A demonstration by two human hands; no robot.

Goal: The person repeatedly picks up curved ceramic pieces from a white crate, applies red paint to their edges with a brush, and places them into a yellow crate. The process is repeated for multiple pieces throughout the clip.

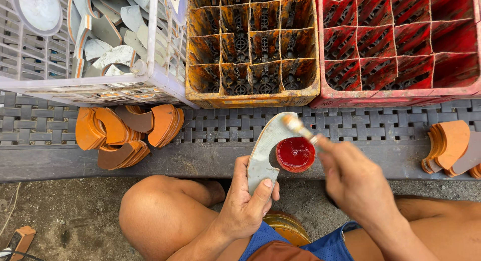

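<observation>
My left hand [248, 203] grips a curved grey shoe-sole piece [264, 145] by its lower end, holding it upright over the bench edge. My right hand [353, 183] holds a small brush [299, 128] whose blurred tip lies against the upper part of the grey piece. Just below the brush sits a small round pot of red liquid [295, 153], next to the grey piece. My bare knees are below the hands.
A woven dark bench [350, 125] carries piles of orange curved pieces at left [125, 133] and right [451, 145]. Behind stand a white basket of grey pieces [75, 85], an orange divided crate [253, 95] and a red divided crate [401, 93]. A yellow tin [288, 228] sits between my legs.
</observation>
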